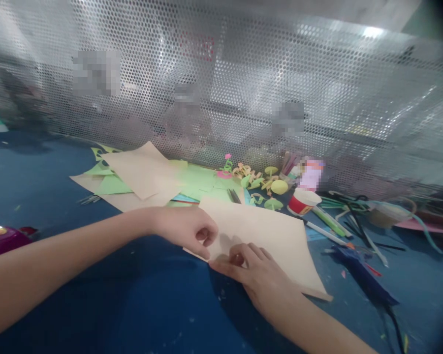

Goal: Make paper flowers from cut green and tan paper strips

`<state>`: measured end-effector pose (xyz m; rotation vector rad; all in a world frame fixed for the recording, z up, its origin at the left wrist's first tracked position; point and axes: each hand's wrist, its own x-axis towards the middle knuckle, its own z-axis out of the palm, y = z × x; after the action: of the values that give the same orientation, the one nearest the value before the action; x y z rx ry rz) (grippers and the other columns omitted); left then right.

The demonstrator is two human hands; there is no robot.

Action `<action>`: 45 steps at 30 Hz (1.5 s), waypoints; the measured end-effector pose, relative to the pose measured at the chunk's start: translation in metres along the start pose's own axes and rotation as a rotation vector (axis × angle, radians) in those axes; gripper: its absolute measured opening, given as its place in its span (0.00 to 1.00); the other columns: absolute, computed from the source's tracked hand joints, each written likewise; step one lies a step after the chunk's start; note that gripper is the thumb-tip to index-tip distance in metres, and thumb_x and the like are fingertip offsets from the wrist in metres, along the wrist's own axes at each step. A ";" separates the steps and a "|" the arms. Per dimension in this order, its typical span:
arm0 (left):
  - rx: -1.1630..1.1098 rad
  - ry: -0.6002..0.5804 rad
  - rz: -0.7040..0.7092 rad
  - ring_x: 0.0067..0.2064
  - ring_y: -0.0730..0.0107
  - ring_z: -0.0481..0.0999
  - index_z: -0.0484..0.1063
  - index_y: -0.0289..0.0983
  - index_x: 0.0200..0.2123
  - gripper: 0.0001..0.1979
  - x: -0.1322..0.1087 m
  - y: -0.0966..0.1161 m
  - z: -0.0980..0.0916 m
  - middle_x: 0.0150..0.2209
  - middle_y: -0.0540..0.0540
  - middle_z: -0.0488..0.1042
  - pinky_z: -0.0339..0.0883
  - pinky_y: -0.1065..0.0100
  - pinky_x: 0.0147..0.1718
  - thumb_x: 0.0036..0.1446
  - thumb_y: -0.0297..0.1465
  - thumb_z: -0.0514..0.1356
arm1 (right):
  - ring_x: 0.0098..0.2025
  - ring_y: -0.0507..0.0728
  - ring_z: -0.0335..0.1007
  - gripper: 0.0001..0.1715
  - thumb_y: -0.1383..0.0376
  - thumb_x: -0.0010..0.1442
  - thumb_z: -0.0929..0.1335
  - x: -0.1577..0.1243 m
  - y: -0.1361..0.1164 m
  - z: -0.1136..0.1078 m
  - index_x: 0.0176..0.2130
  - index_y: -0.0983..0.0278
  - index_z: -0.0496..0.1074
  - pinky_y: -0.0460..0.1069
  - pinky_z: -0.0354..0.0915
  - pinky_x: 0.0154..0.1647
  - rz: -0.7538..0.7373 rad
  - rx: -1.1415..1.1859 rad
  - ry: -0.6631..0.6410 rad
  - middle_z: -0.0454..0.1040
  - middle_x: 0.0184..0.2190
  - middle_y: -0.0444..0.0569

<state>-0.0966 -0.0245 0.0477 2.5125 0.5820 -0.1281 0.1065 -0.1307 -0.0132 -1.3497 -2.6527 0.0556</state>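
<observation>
A cream paper sheet (269, 231) lies on the blue table in front of me. Its near edge has a narrow strip turned up, seen at the right corner. My left hand (188, 230) is closed, its curled fingers and thumb at the sheet's near-left edge. Beside it, my right hand (262, 278) pinches the same edge between thumb and fingers, with its other fingers bent over the paper. The two thumbs nearly meet. Behind the left hand lie more cream sheets (143, 169) and green paper (203, 181).
To the right lie a blue glue gun (365, 275) with a black cord, a white pen (327, 232) and a red-and-white paper cup (303, 201). Curled paper pieces (258, 182) sit behind. A perforated metal screen (221, 98) closes the back. A purple object (5, 241) stands at left.
</observation>
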 end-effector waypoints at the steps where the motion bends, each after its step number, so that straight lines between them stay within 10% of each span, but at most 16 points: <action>1: -0.044 -0.014 0.019 0.25 0.76 0.63 0.67 0.36 0.28 0.08 0.004 -0.002 0.005 0.24 0.53 0.65 0.54 0.75 0.22 0.46 0.35 0.59 | 0.38 0.55 0.59 0.31 0.74 0.58 0.60 0.000 0.000 0.000 0.54 0.43 0.57 0.49 0.57 0.38 0.002 0.003 0.001 0.65 0.39 0.47; 31: -0.087 -0.287 0.083 0.37 0.70 0.66 0.67 0.38 0.34 0.09 0.001 -0.026 -0.008 0.35 0.49 0.67 0.59 0.74 0.35 0.47 0.29 0.58 | 0.57 0.59 0.55 0.41 0.77 0.54 0.60 -0.070 0.056 -0.023 0.59 0.45 0.48 0.57 0.59 0.50 -0.111 -0.214 -0.118 0.55 0.59 0.45; 41: -0.107 -0.308 0.047 0.33 0.72 0.66 0.70 0.39 0.41 0.16 -0.005 -0.016 -0.022 0.36 0.48 0.69 0.60 0.75 0.31 0.47 0.25 0.54 | 0.51 0.56 0.62 0.18 0.58 0.61 0.59 -0.087 0.068 -0.026 0.51 0.55 0.63 0.53 0.60 0.51 0.390 0.197 0.079 0.67 0.49 0.48; 45: -0.095 -0.105 -0.053 0.32 0.72 0.67 0.70 0.38 0.36 0.11 0.002 -0.003 -0.014 0.32 0.49 0.70 0.59 0.75 0.30 0.53 0.35 0.52 | 0.44 0.57 0.66 0.15 0.55 0.58 0.61 -0.082 0.064 -0.027 0.42 0.58 0.67 0.52 0.62 0.45 0.447 0.242 0.103 0.70 0.41 0.49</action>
<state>-0.0964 -0.0141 0.0577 2.3833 0.5976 -0.2454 0.2092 -0.1599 -0.0042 -1.7686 -2.1310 0.3384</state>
